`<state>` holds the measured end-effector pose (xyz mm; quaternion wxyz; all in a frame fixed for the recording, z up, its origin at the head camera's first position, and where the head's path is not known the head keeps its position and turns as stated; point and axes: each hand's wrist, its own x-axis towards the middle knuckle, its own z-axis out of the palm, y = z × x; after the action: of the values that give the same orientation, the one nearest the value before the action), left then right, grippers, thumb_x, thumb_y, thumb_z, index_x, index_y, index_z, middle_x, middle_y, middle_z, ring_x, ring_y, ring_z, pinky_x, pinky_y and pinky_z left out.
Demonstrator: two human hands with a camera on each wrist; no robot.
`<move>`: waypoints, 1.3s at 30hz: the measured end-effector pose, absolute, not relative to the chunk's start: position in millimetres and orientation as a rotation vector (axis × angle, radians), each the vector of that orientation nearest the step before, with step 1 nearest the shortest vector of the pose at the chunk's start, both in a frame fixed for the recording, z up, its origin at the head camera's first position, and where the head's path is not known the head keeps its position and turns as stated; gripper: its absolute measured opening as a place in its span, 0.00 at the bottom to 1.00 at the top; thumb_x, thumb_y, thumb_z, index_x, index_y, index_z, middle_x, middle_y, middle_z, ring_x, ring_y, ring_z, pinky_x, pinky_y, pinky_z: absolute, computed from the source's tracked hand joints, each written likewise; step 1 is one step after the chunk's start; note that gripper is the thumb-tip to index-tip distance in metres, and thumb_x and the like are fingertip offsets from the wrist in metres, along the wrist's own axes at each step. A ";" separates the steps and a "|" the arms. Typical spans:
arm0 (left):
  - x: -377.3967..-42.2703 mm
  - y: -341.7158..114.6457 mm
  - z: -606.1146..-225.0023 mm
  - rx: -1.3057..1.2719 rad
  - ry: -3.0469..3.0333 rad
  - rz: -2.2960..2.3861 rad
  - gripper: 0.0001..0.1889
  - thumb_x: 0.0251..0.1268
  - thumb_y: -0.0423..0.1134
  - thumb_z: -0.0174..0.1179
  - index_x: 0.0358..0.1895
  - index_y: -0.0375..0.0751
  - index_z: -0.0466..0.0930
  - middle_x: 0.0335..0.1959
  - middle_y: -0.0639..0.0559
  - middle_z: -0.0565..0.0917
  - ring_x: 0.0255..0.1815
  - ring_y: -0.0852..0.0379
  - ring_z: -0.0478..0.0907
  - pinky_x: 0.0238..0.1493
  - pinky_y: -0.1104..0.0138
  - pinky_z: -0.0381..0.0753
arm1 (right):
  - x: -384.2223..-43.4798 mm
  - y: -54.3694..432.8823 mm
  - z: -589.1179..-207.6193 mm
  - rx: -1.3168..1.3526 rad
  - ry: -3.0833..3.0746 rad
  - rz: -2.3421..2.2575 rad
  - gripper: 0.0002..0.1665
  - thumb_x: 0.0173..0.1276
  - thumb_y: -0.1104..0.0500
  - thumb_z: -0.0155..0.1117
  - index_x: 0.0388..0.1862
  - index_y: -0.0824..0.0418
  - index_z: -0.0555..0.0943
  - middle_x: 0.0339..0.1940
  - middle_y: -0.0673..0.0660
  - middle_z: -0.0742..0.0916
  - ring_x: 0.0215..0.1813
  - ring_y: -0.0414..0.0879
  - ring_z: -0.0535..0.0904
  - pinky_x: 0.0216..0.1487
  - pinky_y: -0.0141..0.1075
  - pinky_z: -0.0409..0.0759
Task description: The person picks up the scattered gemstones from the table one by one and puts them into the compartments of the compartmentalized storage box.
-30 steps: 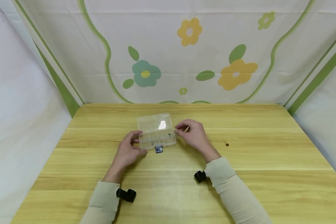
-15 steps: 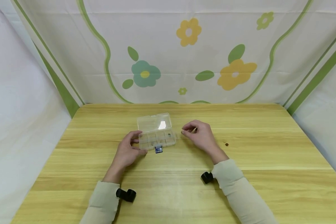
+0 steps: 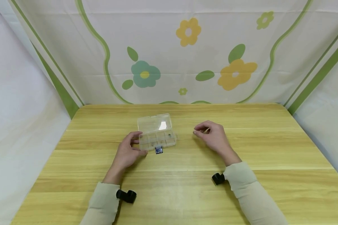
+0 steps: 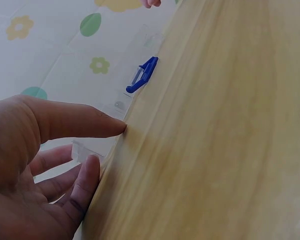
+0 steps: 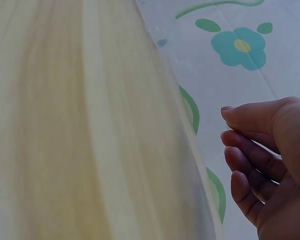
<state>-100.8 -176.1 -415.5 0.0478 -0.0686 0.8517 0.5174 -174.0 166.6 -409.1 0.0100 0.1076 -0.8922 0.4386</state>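
Note:
A clear plastic compartment box (image 3: 157,140) stands near the back of the table, its lid (image 3: 155,122) raised behind it. A blue latch (image 4: 142,75) sticks out from its front. Several small pieces lie in its compartments. My left hand (image 3: 129,150) grips the box's left end, thumb at the front and fingers behind. My right hand (image 3: 212,136) is above the table to the right of the box. Its thumb and forefinger almost meet around a tiny pale piece (image 5: 227,127), while the other fingers curl loosely.
The wooden table (image 3: 169,193) reaches back to a white cloth (image 3: 169,47) printed with flowers. More white cloth hangs at both sides. Each sleeve cuff carries a small black camera (image 3: 126,196).
My right hand has moved right, away from the box's right end, and now covers the spot where a small brown bead lay. The left hand and the box have stayed in place.

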 end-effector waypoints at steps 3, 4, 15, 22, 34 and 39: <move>-101.0 -176.0 -415.3 -0.216 2.594 1.578 0.42 0.59 0.24 0.75 0.78 0.41 0.70 0.63 0.33 0.79 0.52 0.41 0.85 0.54 0.57 0.89 | -172.7 173.3 -408.7 0.327 -2.787 1.352 0.06 0.73 0.54 0.76 0.46 0.52 0.91 0.43 0.52 0.92 0.45 0.47 0.84 0.47 0.39 0.83; -101.1 -176.0 -415.2 -0.218 2.592 1.578 0.42 0.59 0.24 0.75 0.78 0.41 0.70 0.63 0.33 0.79 0.52 0.41 0.86 0.54 0.57 0.89 | -172.5 175.8 -408.6 0.319 -2.791 1.345 0.07 0.73 0.53 0.75 0.46 0.52 0.91 0.44 0.52 0.92 0.45 0.47 0.84 0.47 0.39 0.83; -100.3 -174.5 -415.7 -0.216 2.589 1.587 0.42 0.58 0.24 0.75 0.78 0.40 0.70 0.63 0.33 0.79 0.52 0.41 0.86 0.53 0.58 0.89 | -169.3 209.2 -407.4 0.209 -2.817 1.303 0.09 0.74 0.52 0.74 0.48 0.53 0.91 0.46 0.55 0.92 0.44 0.49 0.83 0.43 0.32 0.82; -100.4 -173.8 -416.4 -0.214 2.588 1.593 0.42 0.58 0.23 0.75 0.77 0.40 0.70 0.63 0.33 0.79 0.51 0.42 0.86 0.52 0.59 0.89 | -164.2 234.4 -404.9 0.143 -2.819 1.281 0.13 0.75 0.48 0.73 0.50 0.54 0.91 0.47 0.57 0.91 0.44 0.49 0.83 0.39 0.30 0.82; -100.9 -174.0 -416.0 -0.207 2.590 1.590 0.42 0.58 0.23 0.75 0.77 0.40 0.70 0.63 0.32 0.79 0.53 0.40 0.85 0.54 0.57 0.89 | -159.8 272.5 -408.5 0.039 -2.885 1.190 0.19 0.75 0.40 0.72 0.53 0.52 0.91 0.50 0.56 0.92 0.46 0.43 0.82 0.41 0.29 0.79; -101.0 -174.1 -415.7 -0.202 2.596 1.585 0.42 0.58 0.24 0.75 0.77 0.39 0.70 0.63 0.32 0.79 0.53 0.40 0.85 0.54 0.57 0.89 | -159.3 280.2 -409.7 0.048 -2.945 1.170 0.21 0.74 0.39 0.72 0.53 0.52 0.91 0.49 0.56 0.92 0.48 0.47 0.81 0.42 0.30 0.79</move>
<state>-101.0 -174.1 -415.7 0.0468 -0.0664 0.8506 0.5194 -159.3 280.2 -409.7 -0.0136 0.0151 -0.9292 0.3691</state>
